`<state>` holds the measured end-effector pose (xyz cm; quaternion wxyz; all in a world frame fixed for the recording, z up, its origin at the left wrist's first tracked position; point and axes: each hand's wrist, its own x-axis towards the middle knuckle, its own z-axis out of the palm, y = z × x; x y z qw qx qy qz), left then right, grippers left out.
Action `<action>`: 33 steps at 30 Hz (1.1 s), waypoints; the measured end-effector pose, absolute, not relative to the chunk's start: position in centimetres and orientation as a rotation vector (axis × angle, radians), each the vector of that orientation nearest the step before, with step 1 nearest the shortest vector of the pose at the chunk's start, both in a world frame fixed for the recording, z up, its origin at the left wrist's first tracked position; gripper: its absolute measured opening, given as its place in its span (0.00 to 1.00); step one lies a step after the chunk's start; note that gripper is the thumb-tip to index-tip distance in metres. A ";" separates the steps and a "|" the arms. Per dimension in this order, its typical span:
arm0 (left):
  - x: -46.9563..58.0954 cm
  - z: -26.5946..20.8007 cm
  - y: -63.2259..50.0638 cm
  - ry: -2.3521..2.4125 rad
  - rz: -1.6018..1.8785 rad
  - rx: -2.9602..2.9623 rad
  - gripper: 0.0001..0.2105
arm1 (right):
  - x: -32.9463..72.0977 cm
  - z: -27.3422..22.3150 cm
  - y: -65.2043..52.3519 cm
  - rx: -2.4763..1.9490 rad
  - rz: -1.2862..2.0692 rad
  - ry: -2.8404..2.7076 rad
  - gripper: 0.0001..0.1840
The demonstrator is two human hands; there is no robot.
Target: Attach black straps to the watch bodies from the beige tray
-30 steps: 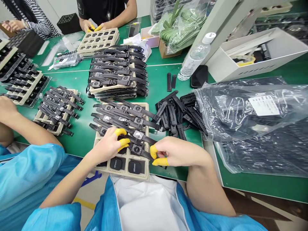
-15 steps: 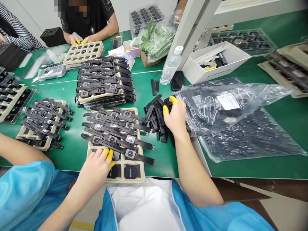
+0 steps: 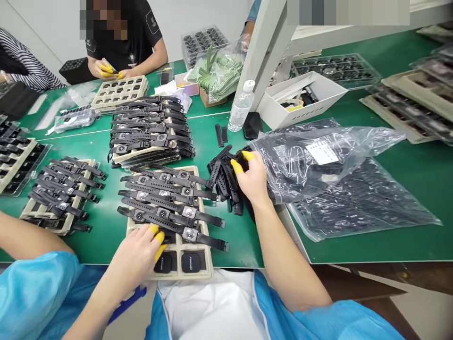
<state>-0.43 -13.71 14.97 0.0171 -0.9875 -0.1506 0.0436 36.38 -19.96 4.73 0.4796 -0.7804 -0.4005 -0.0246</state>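
Observation:
My left hand (image 3: 136, 252), with yellow finger covers, curls over the near-left part of a beige tray (image 3: 208, 241); what lies under its fingertips is hidden. Smartwatches (image 3: 190, 234) with black straps lie face down across the tray in slanting rows. In the near compartments sit dark square pieces (image 3: 191, 261) with small lettering. To the right, my right hand (image 3: 252, 177) reaches into a heap of loose black watch straps (image 3: 221, 182) by the mouth of a clear bag (image 3: 327, 179). Its covered thumb and forefinger are apart, with no strap visibly gripped; the other fingers are partly hidden.
Further trays of strapped watches (image 3: 150, 127) stand stacked behind and at left (image 3: 63, 189). A water bottle (image 3: 241, 106), a phone (image 3: 252, 125) and a white box (image 3: 302, 101) stand beyond the heap. A co-worker (image 3: 127, 47) handles something small opposite; another's blue sleeve (image 3: 38, 288) is at left.
The view has shifted slightly. My left hand has drawn back a little toward the tray's near-left side. My right hand stays at the strap heap. The co-worker opposite has raised a hand.

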 end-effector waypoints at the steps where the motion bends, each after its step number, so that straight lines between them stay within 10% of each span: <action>1: -0.6 16.0 -13.4 -0.450 0.083 -3.118 0.09 | 36.0 5.3 -20.2 -1.801 -0.022 -0.901 0.12; 12: 10.5 19.0 -10.0 -0.801 -0.656 -3.539 0.11 | 28.4 8.3 -20.9 -0.973 1.003 -0.708 0.17; 33: 13.1 11.2 -9.0 -0.282 -0.804 -3.653 0.22 | 27.6 8.0 -21.8 -0.894 1.379 -0.730 0.14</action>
